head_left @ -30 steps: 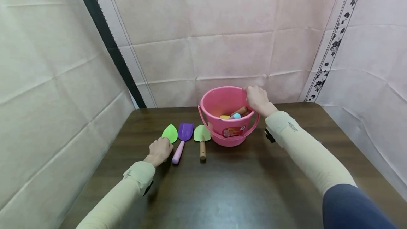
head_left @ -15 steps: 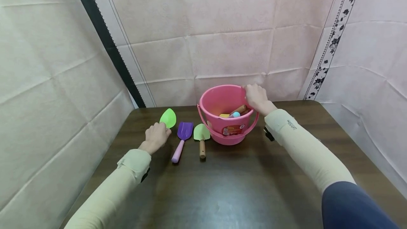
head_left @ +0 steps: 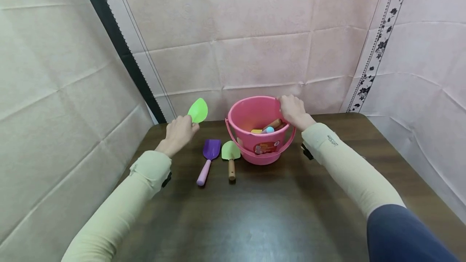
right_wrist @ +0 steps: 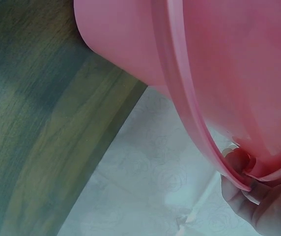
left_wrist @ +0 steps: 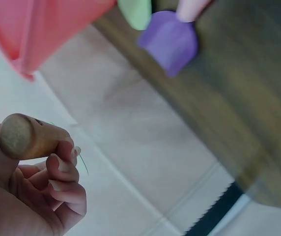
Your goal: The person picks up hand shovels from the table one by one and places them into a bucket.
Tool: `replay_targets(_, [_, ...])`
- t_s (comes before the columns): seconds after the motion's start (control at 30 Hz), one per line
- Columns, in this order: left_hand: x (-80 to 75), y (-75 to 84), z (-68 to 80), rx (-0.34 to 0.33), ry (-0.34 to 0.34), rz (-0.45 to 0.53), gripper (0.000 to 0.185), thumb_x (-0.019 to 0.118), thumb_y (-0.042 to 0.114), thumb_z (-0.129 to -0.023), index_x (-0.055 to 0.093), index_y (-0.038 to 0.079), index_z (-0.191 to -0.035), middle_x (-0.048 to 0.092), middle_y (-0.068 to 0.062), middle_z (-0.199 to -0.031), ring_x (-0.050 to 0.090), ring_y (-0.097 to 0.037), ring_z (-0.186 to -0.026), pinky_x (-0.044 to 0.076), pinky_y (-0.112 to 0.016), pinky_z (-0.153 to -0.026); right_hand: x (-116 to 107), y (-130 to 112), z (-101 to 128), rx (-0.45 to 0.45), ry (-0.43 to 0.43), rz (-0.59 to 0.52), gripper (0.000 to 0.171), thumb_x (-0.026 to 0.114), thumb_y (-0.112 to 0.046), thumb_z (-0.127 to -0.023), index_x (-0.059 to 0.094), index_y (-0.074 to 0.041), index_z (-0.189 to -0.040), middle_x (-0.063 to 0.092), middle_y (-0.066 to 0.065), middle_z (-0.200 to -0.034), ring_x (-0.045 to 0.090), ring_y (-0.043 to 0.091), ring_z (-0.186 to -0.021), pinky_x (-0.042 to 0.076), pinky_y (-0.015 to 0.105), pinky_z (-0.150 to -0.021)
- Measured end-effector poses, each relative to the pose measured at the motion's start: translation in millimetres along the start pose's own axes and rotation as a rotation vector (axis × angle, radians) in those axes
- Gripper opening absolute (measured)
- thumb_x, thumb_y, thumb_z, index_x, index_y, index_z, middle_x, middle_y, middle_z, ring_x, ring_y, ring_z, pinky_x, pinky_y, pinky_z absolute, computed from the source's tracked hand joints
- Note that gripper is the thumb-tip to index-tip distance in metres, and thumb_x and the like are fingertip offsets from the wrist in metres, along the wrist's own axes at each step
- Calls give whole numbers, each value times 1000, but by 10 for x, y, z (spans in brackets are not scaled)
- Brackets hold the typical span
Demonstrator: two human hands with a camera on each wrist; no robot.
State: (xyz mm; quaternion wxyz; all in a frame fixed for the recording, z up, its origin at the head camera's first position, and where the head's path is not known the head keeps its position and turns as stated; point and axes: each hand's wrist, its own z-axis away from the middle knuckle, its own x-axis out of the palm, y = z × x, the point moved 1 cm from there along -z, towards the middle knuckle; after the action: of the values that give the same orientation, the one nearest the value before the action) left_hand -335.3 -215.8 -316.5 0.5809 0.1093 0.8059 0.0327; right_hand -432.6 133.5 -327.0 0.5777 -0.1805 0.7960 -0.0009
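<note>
My left hand grips the wooden handle of a small toy shovel, its bright green blade pointing up above the back left of the table. At the right, my right hand pinches the rim of a pink bucket; in the right wrist view its fingers curl over the rim. Inside the bucket lie a wooden handle, something yellow and a light blue tip. A purple shovel with a pink handle and a pale green shovel lie left of the bucket.
The dark wooden table ends at a back edge just behind the bucket. Pale cloth sheets hang behind and on both sides. The bucket's pink carrying handle hangs down across its front.
My left hand has lifted the bright green shovel off the table, raising it up and then slightly right. My right hand stays on the bucket's rim.
</note>
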Motion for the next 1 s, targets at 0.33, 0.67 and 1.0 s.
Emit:
replay_targets(0.33, [-217,473,-161,158,12,15,25,49,19,-88,36,14,-67,34,0,-61,38,-17,-56,33,-32,-48,-3,40,-13,-8,23,13,28,45,-2,-93,67,-6,-110,67,15,-89,62,30,-78,51,48,-66])
replay_targets(0.67, [-186,896,-363,273,-28,-18,28,52,20,-88,37,15,-66,31,2,-61,39,-17,-61,36,-34,-55,6,70,-29,8,27,11,26,46,-2,-91,66,-7,-106,66,14,-86,61,30,-77,50,48,-67])
replay_targets(1.0, [-25,1154,-531,333,-110,-64,24,55,18,-91,46,13,-70,41,0,-67,45,-19,-66,42,-38,-61,10,18,-35,11,35,18,27,47,-3,-91,67,-9,-108,68,14,-90,65,33,-83,52,50,-69])
